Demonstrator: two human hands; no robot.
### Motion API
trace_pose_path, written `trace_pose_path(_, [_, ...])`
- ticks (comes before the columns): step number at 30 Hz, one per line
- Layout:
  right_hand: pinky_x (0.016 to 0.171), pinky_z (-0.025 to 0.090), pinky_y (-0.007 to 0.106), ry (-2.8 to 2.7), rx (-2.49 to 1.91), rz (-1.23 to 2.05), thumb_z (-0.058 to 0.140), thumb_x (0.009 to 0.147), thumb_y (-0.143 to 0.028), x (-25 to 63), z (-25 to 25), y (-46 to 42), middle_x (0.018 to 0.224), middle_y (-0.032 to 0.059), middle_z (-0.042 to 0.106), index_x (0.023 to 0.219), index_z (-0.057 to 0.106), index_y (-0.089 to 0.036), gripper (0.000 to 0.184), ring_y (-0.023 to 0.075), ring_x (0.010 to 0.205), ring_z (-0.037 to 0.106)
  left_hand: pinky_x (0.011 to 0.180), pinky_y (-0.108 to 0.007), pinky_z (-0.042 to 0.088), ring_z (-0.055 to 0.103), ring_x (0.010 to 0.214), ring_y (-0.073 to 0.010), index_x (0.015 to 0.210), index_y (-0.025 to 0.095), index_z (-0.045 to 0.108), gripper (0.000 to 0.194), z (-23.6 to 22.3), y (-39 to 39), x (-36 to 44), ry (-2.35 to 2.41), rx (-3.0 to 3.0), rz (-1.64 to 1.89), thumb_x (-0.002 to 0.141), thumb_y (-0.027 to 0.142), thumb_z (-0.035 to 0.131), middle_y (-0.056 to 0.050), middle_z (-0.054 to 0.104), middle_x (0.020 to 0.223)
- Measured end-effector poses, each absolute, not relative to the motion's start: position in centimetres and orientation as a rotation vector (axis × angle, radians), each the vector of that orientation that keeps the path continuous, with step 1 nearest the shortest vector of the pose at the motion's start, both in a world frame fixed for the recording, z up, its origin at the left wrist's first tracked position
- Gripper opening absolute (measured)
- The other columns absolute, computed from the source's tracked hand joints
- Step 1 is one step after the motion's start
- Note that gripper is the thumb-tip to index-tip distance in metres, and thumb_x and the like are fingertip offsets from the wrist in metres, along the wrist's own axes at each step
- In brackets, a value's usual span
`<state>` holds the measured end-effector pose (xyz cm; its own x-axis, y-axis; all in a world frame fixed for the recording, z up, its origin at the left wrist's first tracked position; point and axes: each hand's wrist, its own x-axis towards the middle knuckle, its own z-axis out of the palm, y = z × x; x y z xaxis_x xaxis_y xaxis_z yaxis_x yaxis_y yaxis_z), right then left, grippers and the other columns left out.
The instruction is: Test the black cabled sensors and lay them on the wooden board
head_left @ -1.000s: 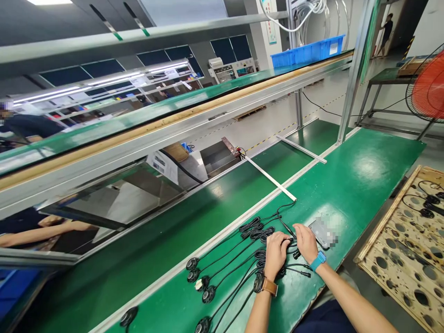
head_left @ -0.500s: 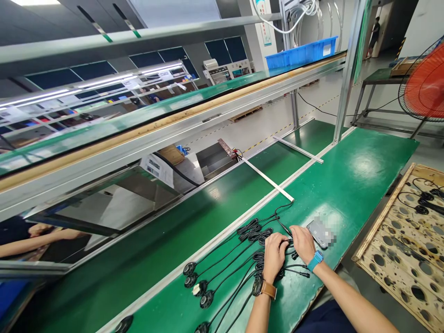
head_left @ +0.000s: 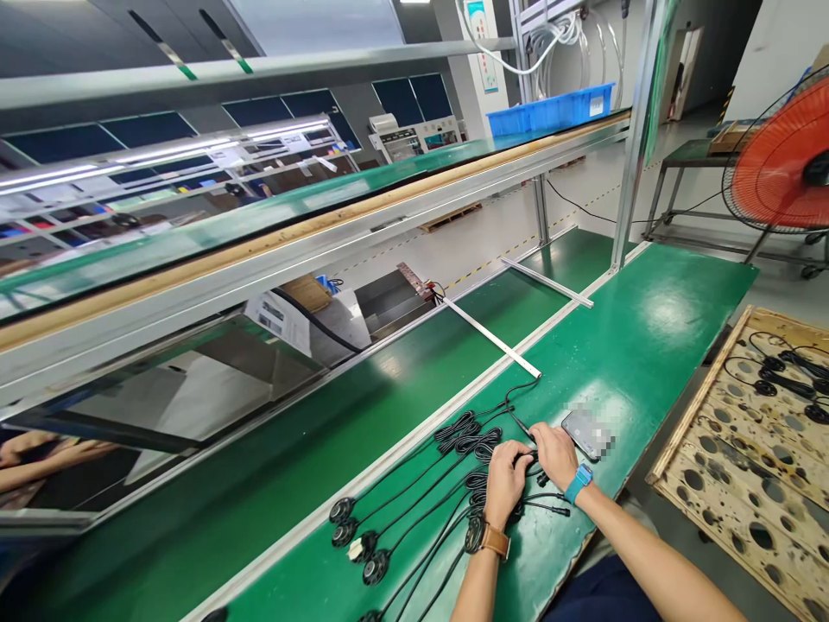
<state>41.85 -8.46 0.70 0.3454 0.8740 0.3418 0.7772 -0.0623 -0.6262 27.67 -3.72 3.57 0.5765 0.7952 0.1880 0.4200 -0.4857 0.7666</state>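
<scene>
Several black cables (head_left: 414,505) with round disc ends (head_left: 341,510) lie in a row on the green bench (head_left: 648,345), their coiled parts gathered near my hands. My left hand (head_left: 503,482), with a brown watch strap, rests curled on a coiled bundle of cable (head_left: 477,477). My right hand (head_left: 553,451), with a blue watch, is closed on the cable ends right beside it. The two hands touch at the fingertips. What the fingers pinch is hidden under them.
A phone (head_left: 586,433) lies just right of my right hand. A perforated wooden board (head_left: 744,449) with more black cables stands off the bench's right edge. A conveyor belt (head_left: 311,432) runs along the left, and a red fan (head_left: 781,160) stands at the far right.
My hands stay on the same cable bundle with hardly any movement. The view has shifted slightly to the right, so everything sits a little further left in the frame.
</scene>
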Motion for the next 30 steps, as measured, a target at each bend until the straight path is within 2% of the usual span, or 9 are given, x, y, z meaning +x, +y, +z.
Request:
trace_pose_path(11, [0.068,0.036,0.028,-1.403,-1.85,0.089,0.028,0.107,-0.028,41.2,0.9,-7.9,0.083,0.0046,0.072,0.1,0.065,-0.019,0.039,0.0177,0.069,0.062,0.086,-0.037,0.048,0.064,0.088,-0.021,0.083,0.021,0.068,0.013,3.4,-3.5,27.8,1.002,2.083,0.647,0.088,0.029,0.058,-0.003,0.073,0.088])
trace_pose_path(13, [0.071,0.039,0.029,-1.447,-1.826,0.074,0.03,0.106,-0.028,41.3,1.6,-8.4,0.086,0.0052,0.071,0.102,0.065,-0.019,0.036,0.0186,0.074,0.062,0.092,-0.041,0.048,0.065,0.096,-0.0225,0.088,0.022,0.068,0.013,3.6,-3.6,27.7,0.98,2.126,0.655,0.089,0.03,0.058,-0.005,0.073,0.095])
trace_pose_path(16, [0.082,0.043,0.035,-1.535,-1.761,0.009,0.037,0.104,-0.028,42.2,2.7,-10.4,0.1,0.0089,0.07,0.122,0.061,-0.019,0.032,0.0228,0.093,0.061,0.106,-0.047,0.043,0.06,0.118,-0.0258,0.105,0.023,0.067,0.02,3.9,-3.7,26.4,0.996,2.201,0.79,0.091,0.033,0.058,-0.007,0.07,0.117])
trace_pose_path(18, [0.091,0.044,0.041,-1.543,-1.733,-0.077,0.042,0.102,-0.028,43.5,3.1,-12.6,0.111,0.011,0.068,0.132,0.055,-0.019,0.034,0.026,0.105,0.058,0.11,-0.05,0.041,0.057,0.125,-0.0269,0.116,0.023,0.064,0.028,4.0,-3.6,24.4,1.108,2.211,0.932,0.092,0.037,0.058,-0.009,0.067,0.125])
trace_pose_path(20, [0.096,0.043,0.046,-1.508,-1.758,-0.162,0.045,0.101,-0.028,45.1,2.8,-15.1,0.116,0.0115,0.066,0.133,0.055,-0.02,0.034,0.0281,0.112,0.055,0.108,-0.051,0.043,0.058,0.121,-0.0273,0.117,0.021,0.063,0.031,4.0,-3.5,21.4,1.279,2.192,1.055,0.093,0.04,0.055,-0.01,0.066,0.123])
trace_pose_path(24, [0.096,0.045,0.049,-1.489,-1.871,-0.28,0.054,0.097,-0.03,47.7,1.3,-18.8,0.119,0.0123,0.065,0.123,0.061,-0.02,0.029,0.0306,0.116,0.054,0.103,-0.051,0.046,0.06,0.112,-0.0288,0.115,0.018,0.061,0.035,4.0,-3.1,13.9,1.629,2.135,1.198,0.093,0.044,0.051,-0.012,0.065,0.116])
trace_pose_path(30, [0.098,0.047,0.05,-1.564,-1.82,-0.39,0.059,0.095,-0.031,48.6,0.1,-20.0,0.12,0.0143,0.064,0.11,0.066,-0.019,0.021,0.0307,0.116,0.056,0.103,-0.052,0.045,0.057,0.114,-0.0316,0.121,0.016,0.057,0.044,3.4,-3.5,5.1,2.103,1.933,1.251,0.089,0.047,0.054,-0.014,0.061,0.115])
